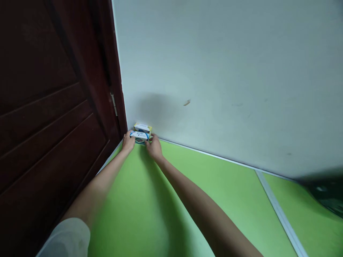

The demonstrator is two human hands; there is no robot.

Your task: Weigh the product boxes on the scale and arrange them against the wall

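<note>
Both my hands reach forward to the corner between the door and the wall. A white and blue box [139, 135] is between them, its printed top and front facing me. My left hand [129, 141] grips its left end, and my right hand [154, 146] has thumb and fingers closed at its right end. Just behind it, close to the wall, stands a white and yellow box [143, 127], partly hidden by the nearer one. The lettering on both is too small to read.
A dark red-brown door [53, 125] with a metal hinge [114, 104] rises at left. The pale wall [227, 78] has a chipped spot. Below lies a bright green surface [128, 214] crossed by a white strip [281, 214]. A dark blurred object [325, 192] sits at the right edge.
</note>
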